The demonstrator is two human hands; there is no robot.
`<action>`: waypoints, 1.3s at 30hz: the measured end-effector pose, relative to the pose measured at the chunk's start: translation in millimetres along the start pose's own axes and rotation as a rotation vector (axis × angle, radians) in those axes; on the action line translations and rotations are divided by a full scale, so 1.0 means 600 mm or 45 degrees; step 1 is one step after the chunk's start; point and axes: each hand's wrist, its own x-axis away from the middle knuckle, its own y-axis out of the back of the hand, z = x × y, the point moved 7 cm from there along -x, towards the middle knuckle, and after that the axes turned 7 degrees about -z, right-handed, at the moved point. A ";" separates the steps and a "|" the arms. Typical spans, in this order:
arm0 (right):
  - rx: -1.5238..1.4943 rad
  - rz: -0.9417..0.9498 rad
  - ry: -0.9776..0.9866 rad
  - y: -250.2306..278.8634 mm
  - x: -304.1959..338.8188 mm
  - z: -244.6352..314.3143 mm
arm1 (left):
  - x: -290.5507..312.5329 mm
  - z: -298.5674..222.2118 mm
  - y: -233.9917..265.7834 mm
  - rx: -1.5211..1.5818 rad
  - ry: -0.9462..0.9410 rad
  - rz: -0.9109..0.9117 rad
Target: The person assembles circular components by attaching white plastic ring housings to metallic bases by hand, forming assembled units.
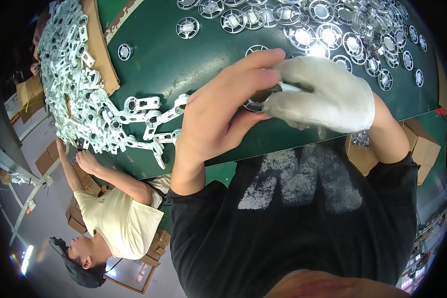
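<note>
Over the near part of the green table, my bare left hand (218,107) and my gloved right hand (323,94) meet. Between them is a round, dark-centred part with a shiny rim (256,104), mostly hidden by my fingers. My left fingers and thumb curl about its left side. From the other side, the white glove's thumb and fingers close on it; a sliver of white shows between them. Just beyond my hands lie silver spoked discs (233,21). To the left of my left hand are white link-shaped pieces with round ends (149,103).
A large heap of white pieces (72,74) covers the table's left side, by a cardboard sheet (100,47). One silver disc (125,51) lies apart. At left, another person (119,213) reaches to the heap. Cardboard boxes (422,149) stand below the table at right.
</note>
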 end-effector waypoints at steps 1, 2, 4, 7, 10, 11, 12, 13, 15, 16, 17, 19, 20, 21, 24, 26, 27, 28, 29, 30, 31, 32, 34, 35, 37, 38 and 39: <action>-0.047 0.100 -0.214 -0.007 0.004 -0.012 | -0.001 -0.006 -0.006 -0.086 -0.102 0.021; -0.047 0.101 -0.213 -0.013 0.003 -0.020 | -0.001 -0.012 -0.011 -0.174 -0.203 0.042; 0.194 -0.191 0.155 -0.006 -0.005 -0.010 | 0.001 -0.006 -0.013 -0.153 -0.182 0.071; 0.160 -0.227 0.152 -0.012 -0.004 -0.008 | 0.003 -0.004 -0.018 0.123 0.012 -0.033; 0.445 -0.335 0.354 -0.014 -0.001 0.000 | 0.004 0.018 -0.010 0.539 0.205 -0.120; 0.584 -0.429 0.445 -0.018 0.006 -0.001 | 0.008 0.026 -0.011 0.553 0.157 -0.077; 0.583 -0.430 0.449 -0.017 0.008 -0.005 | 0.010 0.027 -0.013 0.568 0.108 -0.033; 0.694 -0.486 0.485 -0.014 0.008 -0.005 | 0.014 0.031 -0.018 0.637 0.232 -0.121; 0.803 -0.546 0.520 -0.013 0.011 -0.004 | 0.012 0.030 -0.013 0.546 0.128 -0.085; 0.884 -0.572 0.576 -0.015 0.015 0.002 | 0.011 0.024 -0.012 0.456 0.020 -0.054; 0.966 -0.598 0.633 -0.018 0.019 0.007 | 0.010 0.020 -0.013 0.455 0.018 -0.053; 0.991 -0.629 0.691 -0.017 0.018 0.000 | 0.008 0.018 -0.010 0.450 0.102 -0.097; 1.016 -0.658 0.748 -0.016 0.018 0.001 | 0.002 0.013 -0.006 0.446 0.099 -0.100; 1.016 -0.655 0.755 -0.016 0.016 0.001 | -0.006 0.007 0.001 0.254 0.089 -0.071; 0.868 -0.739 0.702 -0.001 0.016 0.009 | -0.024 0.017 0.024 0.010 0.250 0.049; 0.830 -0.624 0.517 0.002 0.020 0.018 | -0.038 0.033 0.049 0.101 0.426 0.122; 0.772 -0.644 0.424 0.007 0.021 0.022 | -0.045 0.051 0.077 0.135 0.532 0.054; 0.738 -0.678 0.430 0.011 0.019 0.018 | -0.050 0.074 0.112 0.107 0.664 -0.093; 0.694 -0.702 0.453 0.015 0.020 0.015 | -0.054 0.092 0.159 0.204 0.719 -0.373; 0.675 -0.721 0.617 0.013 0.023 0.020 | -0.054 0.110 0.214 0.390 0.637 -0.606; 0.676 -0.717 0.619 0.009 0.018 0.016 | -0.068 0.098 0.216 0.443 0.507 -0.689; 0.669 -0.823 0.691 0.010 0.022 0.019 | -0.081 0.081 0.211 0.490 0.374 -0.769; 0.660 -0.931 0.761 0.012 0.028 0.021 | -0.074 0.050 0.182 0.278 0.404 -0.758; 0.651 -0.927 0.774 0.013 0.029 0.020 | -0.071 0.041 0.174 0.073 0.432 -0.739; 0.643 -0.928 0.793 0.013 0.033 0.024 | -0.038 0.053 0.176 -0.423 0.468 -0.260; 0.663 -0.898 0.760 0.011 0.030 0.025 | -0.032 0.033 0.155 -0.818 0.285 0.005; 0.682 -0.868 0.727 0.011 0.026 0.022 | -0.013 0.027 0.144 -0.998 0.222 0.147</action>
